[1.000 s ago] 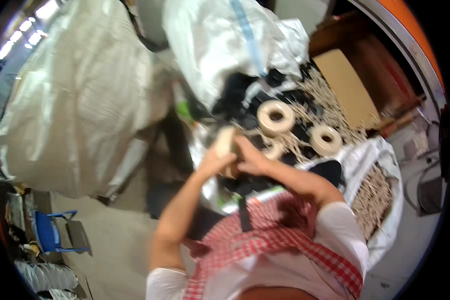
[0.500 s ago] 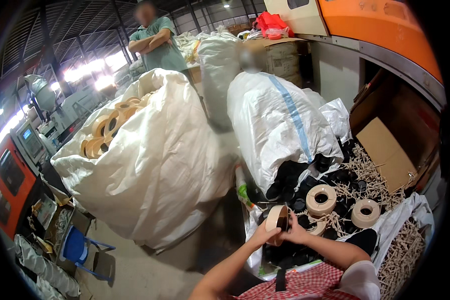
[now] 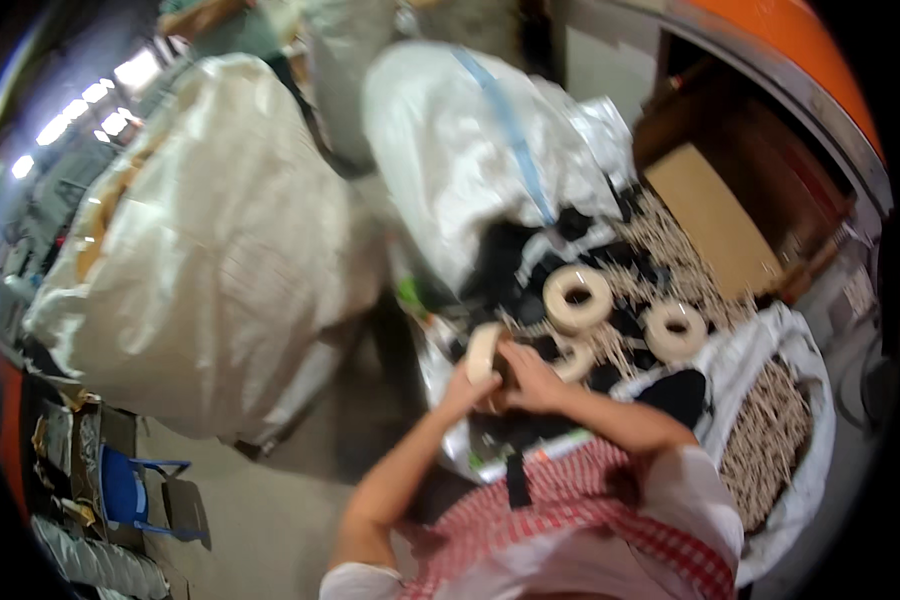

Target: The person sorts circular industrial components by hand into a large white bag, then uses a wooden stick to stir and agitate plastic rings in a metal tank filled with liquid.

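Note:
In front of my waist, a beige plastic ring [image 3: 483, 349] stands on edge between my hands. My left hand [image 3: 463, 391] is closed round its left and lower side. My right hand [image 3: 532, 378] presses its fingers to the ring's right face, around the dark opening; whether a black piece sits inside is blurred. Just beyond lie two more beige rings, one nearer the bag [image 3: 578, 298] and one to the right [image 3: 676, 331]. Another beige ring [image 3: 574, 361] is partly hidden behind my right hand. They rest among black round caps and small tan plastic pieces [image 3: 705, 262].
A large white sack [image 3: 240, 250] stands at left. Another white sack with a blue stripe [image 3: 460, 140] spills black caps. A cardboard sheet [image 3: 715, 220] leans at right, above an open sack of tan pieces [image 3: 770, 440]. A blue stool [image 3: 125, 488] is lower left; a person [image 3: 215, 25] stands behind.
The whole view has tilted downward and shifted, so the scene sits higher and further left. Both hands keep hold of the beige ring, in much the same pose.

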`<state>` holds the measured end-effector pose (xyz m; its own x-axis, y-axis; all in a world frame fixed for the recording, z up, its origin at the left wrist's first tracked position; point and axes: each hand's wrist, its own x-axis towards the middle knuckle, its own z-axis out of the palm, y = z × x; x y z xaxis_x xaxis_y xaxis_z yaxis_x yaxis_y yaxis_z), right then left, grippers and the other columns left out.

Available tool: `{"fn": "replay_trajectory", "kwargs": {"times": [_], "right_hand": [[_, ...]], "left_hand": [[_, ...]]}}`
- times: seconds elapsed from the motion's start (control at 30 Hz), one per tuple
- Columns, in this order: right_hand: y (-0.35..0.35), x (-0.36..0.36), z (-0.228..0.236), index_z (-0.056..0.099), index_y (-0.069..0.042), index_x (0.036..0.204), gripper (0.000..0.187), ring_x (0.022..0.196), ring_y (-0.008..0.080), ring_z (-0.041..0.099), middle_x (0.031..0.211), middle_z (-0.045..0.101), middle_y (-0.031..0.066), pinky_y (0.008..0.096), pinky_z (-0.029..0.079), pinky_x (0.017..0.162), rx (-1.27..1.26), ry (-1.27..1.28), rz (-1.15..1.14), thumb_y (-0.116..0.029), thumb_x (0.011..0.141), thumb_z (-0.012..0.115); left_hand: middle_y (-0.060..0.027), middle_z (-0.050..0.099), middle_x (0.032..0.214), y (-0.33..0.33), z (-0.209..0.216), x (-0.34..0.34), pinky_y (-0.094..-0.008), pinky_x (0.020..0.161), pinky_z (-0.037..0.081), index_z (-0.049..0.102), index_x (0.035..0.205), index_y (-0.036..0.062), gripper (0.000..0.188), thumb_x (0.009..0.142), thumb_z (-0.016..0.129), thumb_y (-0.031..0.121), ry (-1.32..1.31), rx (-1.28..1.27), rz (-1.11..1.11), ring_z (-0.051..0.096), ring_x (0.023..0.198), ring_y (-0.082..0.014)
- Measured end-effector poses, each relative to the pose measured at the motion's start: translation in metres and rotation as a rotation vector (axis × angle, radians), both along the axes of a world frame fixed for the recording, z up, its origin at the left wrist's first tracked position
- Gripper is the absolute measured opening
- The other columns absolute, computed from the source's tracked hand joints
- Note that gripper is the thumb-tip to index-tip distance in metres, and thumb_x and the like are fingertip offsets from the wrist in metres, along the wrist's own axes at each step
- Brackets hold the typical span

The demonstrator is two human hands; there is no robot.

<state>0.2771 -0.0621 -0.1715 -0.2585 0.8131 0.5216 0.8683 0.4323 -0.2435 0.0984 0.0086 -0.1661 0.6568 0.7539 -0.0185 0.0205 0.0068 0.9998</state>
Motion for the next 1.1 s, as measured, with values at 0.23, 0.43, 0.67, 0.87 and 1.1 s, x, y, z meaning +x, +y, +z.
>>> {"fn": "replay_trajectory", "kwargs": {"times": [0.23,0.43,0.67,0.87,1.1], "right_hand": [[0.029,0.053,-0.021,0.045,-0.005,0.119,0.063,0.103,0.0293,0.054,0.108,0.057,0.0140,0.0427,0.045,0.082,-0.336,-0.026,-0.320,-0.034,0.069,0.071],[0.026,0.154,-0.026,0.056,-0.005,0.103,0.054,0.111,0.0292,0.046,0.105,0.058,0.0107,0.0445,0.026,0.102,-0.500,-0.350,-0.524,-0.035,0.062,0.074],[0.045,0.072,0.030,0.052,-0.005,0.110,0.038,0.089,0.0235,0.056,0.103,0.056,0.0131,0.0370,0.047,0.076,-0.060,1.317,-0.438,-0.034,0.086,0.055],[0.067,-0.010,0.015,0.050,-0.007,0.117,0.045,0.100,0.0211,0.053,0.108,0.057,0.0085,0.0388,0.040,0.092,-0.610,2.319,-0.078,-0.041,0.096,0.029],[0.037,0.057,-0.063,0.059,-0.004,0.079,0.020,0.109,0.0351,0.049,0.129,0.043,0.0226,0.0399,0.038,0.094,-0.710,0.262,-0.370,-0.021,0.070,0.060]], "left_hand": [[-0.0199,0.041,0.128,0.010,-0.047,-0.014,-0.0347,0.092,0.042,0.021,0.138,-0.0013,0.086,0.071,0.071,0.020,0.165,-0.488,0.299,0.048,0.114,-0.0280],[-0.0269,0.024,0.141,0.016,-0.051,-0.001,-0.0382,0.106,0.026,0.021,0.138,-0.0045,0.093,0.068,0.073,0.028,0.719,0.215,0.246,0.025,0.132,-0.0350],[-0.0163,0.050,0.122,0.017,-0.006,0.009,-0.0304,0.086,0.046,0.032,0.134,-0.0030,0.063,0.086,0.059,0.027,-0.095,-0.463,0.269,0.054,0.104,-0.0211],[-0.0131,0.061,0.102,0.033,0.011,0.011,-0.0373,0.084,0.049,0.044,0.121,0.0046,0.037,0.085,0.049,0.010,-0.492,-0.667,0.327,0.060,0.096,-0.0212],[-0.0077,0.058,0.100,0.039,0.024,0.007,-0.0332,0.080,0.050,0.045,0.117,0.0034,0.039,0.080,0.057,0.005,-0.558,-0.562,0.515,0.060,0.089,-0.0185]]}}
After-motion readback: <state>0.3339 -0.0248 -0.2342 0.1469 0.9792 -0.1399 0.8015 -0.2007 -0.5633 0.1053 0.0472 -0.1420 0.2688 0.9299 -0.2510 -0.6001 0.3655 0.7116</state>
